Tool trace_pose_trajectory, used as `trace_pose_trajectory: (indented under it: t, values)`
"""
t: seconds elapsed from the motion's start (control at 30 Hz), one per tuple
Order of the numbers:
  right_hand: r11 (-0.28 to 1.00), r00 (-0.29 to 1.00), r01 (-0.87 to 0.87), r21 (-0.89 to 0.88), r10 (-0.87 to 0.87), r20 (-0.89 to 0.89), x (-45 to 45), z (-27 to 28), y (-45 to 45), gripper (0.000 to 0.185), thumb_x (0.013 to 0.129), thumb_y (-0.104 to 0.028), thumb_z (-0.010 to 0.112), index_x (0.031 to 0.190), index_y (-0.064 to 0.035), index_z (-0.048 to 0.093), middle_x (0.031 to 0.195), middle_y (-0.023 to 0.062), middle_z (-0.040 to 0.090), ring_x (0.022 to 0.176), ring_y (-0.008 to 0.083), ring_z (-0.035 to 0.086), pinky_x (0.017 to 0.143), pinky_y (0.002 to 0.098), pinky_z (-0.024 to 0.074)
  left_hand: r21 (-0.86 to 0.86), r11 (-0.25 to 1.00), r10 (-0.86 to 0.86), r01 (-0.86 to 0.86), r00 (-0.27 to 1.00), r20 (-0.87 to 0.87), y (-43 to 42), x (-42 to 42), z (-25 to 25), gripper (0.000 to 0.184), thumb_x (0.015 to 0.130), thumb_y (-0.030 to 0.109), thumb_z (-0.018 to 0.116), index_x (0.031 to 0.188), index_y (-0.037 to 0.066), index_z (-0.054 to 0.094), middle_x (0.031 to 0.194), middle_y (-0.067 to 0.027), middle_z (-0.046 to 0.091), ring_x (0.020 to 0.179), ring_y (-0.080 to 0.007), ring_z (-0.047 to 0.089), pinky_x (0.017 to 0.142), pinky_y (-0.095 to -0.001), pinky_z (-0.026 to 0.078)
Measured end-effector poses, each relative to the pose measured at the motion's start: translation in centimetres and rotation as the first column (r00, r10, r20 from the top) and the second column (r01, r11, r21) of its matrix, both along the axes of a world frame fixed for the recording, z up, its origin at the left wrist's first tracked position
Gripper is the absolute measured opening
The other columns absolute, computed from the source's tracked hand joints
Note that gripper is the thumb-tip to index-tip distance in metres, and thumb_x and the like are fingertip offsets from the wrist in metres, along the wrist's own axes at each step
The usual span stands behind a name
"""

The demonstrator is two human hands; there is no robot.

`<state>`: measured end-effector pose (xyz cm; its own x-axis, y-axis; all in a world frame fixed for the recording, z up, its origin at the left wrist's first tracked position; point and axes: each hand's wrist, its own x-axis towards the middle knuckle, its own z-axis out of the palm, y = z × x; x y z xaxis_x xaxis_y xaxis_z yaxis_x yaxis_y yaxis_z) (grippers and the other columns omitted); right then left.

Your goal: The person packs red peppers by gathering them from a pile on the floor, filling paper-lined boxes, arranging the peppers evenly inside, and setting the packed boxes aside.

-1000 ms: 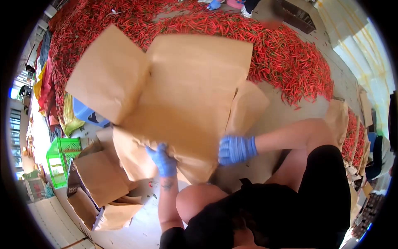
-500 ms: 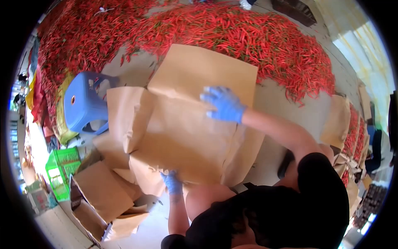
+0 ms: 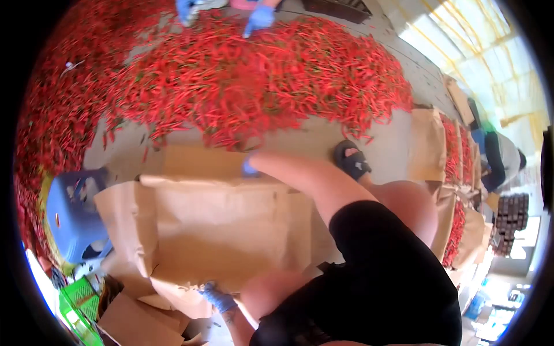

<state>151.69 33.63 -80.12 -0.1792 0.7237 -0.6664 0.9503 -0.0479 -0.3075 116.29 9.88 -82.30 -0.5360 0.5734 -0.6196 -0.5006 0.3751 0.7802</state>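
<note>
A crate or box lined with brown paper (image 3: 216,230) lies in front of me, its inside bare. My left hand (image 3: 218,297), in a blue glove, is closed on the near edge of the lining. At the far side my right hand (image 3: 249,167), also gloved in blue, touches the far paper flap (image 3: 196,161); its fingers are mostly hidden. Just beyond that flap, a large heap of red chili peppers (image 3: 190,86) spreads over the floor, partly blurred nearest the box.
Another person's blue-gloved hand (image 3: 259,20) is over the far side of the heap. A blue stool (image 3: 78,213) and a green basket (image 3: 81,305) stand at left, beside loose cardboard (image 3: 138,323). Paper-lined crates of chilies (image 3: 456,230) line the right, near another person (image 3: 502,158).
My view has swung right and up. My right hand has moved to the far flap, which now lies lower. Another person's gloved hands have come into view over the chilies.
</note>
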Motion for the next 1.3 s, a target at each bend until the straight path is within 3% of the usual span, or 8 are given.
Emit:
trace_pose_trajectory:
  t: [0.27,0.4,0.47,0.67,0.77,0.9,1.13,1.3]
  values:
    - [0.950,0.838,0.309,0.038,-0.253,-0.484,21.9,7.5,-5.4,0.029,0.084,-0.031,0.051,0.099,-0.0082,0.061,0.091,0.0096,0.063,0.080,0.0191,0.060,0.076,0.0322,0.0462,-0.442,0.697,-0.652,0.565,0.755,-0.064,3.5,1.6,4.3,0.057,0.083,0.030,0.060,0.130,0.016,0.032,0.112,-0.0061,0.052,0.097,-0.0188,0.053,0.077,-0.0331,0.046]
    - [0.022,-0.143,0.965,-0.261,-0.790,-0.596,36.4,-4.0,-21.8,0.027,0.083,-0.021,0.060,0.107,-0.0109,0.053,0.099,0.0070,0.059,0.090,0.0170,0.054,0.077,0.0344,0.0457,-0.779,0.294,-0.921,0.553,0.381,-0.077,6.0,1.4,8.2,0.044,0.082,0.025,0.058,0.120,0.012,0.040,0.105,-0.0104,0.054,0.092,-0.0230,0.054,0.076,-0.0355,0.046]
    - [-0.557,-0.601,0.765,-0.324,-0.798,-0.045,37.0,-0.4,-23.2,0.029,0.081,-0.017,0.060,0.109,-0.0153,0.051,0.105,0.0093,0.057,0.097,0.0236,0.052,0.076,0.0467,0.0454,-0.874,0.170,-0.979,0.456,0.182,-0.095,8.8,2.4,10.4,0.038,0.082,0.022,0.057,0.115,0.010,0.044,0.102,-0.0125,0.054,0.090,-0.0250,0.055,0.075,-0.0367,0.046]
    - [-0.702,-0.929,0.321,-0.636,-0.102,-0.356,37.2,-7.0,-9.8,0.054,0.072,-0.023,0.068,0.119,-0.0141,0.042,0.112,0.0081,0.050,0.099,0.0283,0.051,0.079,0.0494,0.0434,-0.854,0.229,-0.756,0.467,-0.467,-0.458,20.9,7.6,12.7,0.023,0.081,0.014,0.053,0.101,0.004,0.056,0.091,-0.0189,0.057,0.084,-0.0313,0.057,0.073,-0.0403,0.045]
    - [-0.793,-0.925,0.267,-0.547,-0.053,-0.376,37.1,-8.9,-1.6,0.077,0.067,-0.028,0.073,0.131,-0.0140,0.031,0.131,0.0069,0.041,0.114,0.0279,0.044,0.091,0.0511,0.0378,-0.387,0.384,-0.803,0.838,0.097,-0.588,26.1,22.7,15.4,0.029,0.079,0.008,0.056,0.107,-0.001,0.054,0.097,-0.0166,0.059,0.087,-0.0309,0.057,0.077,-0.0357,0.045]
    - [-0.396,-0.862,0.502,-0.769,-0.157,-0.482,36.2,-2.3,0.6,0.095,0.067,-0.027,0.072,0.140,-0.0268,0.012,0.143,0.0060,0.025,0.127,0.0281,0.029,0.095,0.0530,0.0311,-0.642,-0.150,-0.293,0.752,-0.654,-0.697,28.3,35.4,17.5,0.031,0.076,0.016,0.061,0.105,0.007,0.057,0.095,-0.0144,0.061,0.088,-0.0308,0.058,0.078,-0.0401,0.047]
    - [0.051,-0.385,0.818,-0.573,-0.691,-0.611,37.0,8.6,0.1,0.073,0.077,-0.026,0.065,0.138,-0.0172,0.026,0.137,0.0080,0.035,0.125,0.0269,0.034,0.093,0.0522,0.0358,-0.518,-0.406,-0.409,0.753,-0.657,-0.634,25.3,42.0,10.4,0.030,0.079,0.024,0.058,0.106,0.009,0.058,0.099,-0.0133,0.061,0.090,-0.0304,0.058,0.080,-0.0401,0.047]
    - [0.183,0.364,0.908,0.376,-0.791,-0.492,47.7,6.4,-8.4,0.021,0.078,-0.021,0.061,0.096,-0.0110,0.068,0.087,0.0050,0.068,0.081,0.0150,0.063,0.075,0.0277,0.0491,-0.322,-0.279,-0.730,0.905,-0.418,-0.541,21.8,42.0,4.8,0.027,0.079,0.013,0.062,0.104,0.003,0.058,0.090,-0.0118,0.061,0.079,-0.0223,0.059,0.074,-0.0292,0.048]
